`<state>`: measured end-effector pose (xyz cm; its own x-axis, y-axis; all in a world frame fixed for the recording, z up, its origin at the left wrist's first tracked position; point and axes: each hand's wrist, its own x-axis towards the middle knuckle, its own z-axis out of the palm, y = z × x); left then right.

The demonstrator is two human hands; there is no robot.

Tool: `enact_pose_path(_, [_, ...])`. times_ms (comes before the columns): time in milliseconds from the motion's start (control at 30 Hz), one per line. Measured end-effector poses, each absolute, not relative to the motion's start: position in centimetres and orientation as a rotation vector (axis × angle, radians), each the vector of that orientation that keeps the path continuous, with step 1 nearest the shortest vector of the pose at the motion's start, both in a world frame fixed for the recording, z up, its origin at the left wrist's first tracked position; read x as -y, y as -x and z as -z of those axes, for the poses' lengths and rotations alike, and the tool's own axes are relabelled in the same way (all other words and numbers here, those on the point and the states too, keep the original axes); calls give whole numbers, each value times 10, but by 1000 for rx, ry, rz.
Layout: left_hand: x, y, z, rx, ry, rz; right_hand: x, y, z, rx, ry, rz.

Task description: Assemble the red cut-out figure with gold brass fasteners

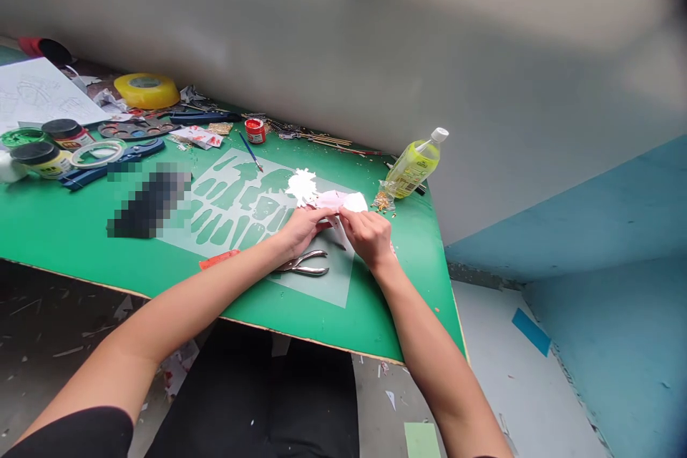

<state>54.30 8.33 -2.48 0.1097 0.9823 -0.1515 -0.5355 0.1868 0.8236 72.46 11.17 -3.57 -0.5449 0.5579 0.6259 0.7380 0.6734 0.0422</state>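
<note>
My left hand [303, 229] and my right hand [369, 232] meet over the sheet, fingers pinched on a pale pink and white paper piece [330, 199]. A white round end [355, 202] of it shows above my right hand. Just beyond my left hand is a white, jagged-edged paper cutout [302, 187]. Beneath the hands is a translucent sheet [327, 286] with many petal-shaped openings. Metal pliers-like handles [310, 263] stick out from under my left wrist. A red strip [219, 260] lies by the left forearm.
A tilted bottle of yellow-green liquid [416, 166] stands right, beside a small bag of gold bits [383, 199]. A paintbrush [252, 152], red paint jar [255, 131], yellow tape roll [147, 90] and blue-handled tools [112, 163] lie farther left. The green table [418, 286] ends at right.
</note>
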Motion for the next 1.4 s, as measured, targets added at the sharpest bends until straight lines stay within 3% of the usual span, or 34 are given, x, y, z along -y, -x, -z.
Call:
enact_pose_path(433, [-88, -536, 23, -851, -674, -1253, -111, -723, 35, 2275, 1011, 319])
enact_pose_path(1033, [-90, -530, 30, -1054, -963, -1360, -101, -718, 41, 1978, 1152, -220])
enact_pose_path(1400, [-90, -533, 33, -1013, -1094, -1428, -98, -713, 39, 1896, 1153, -344])
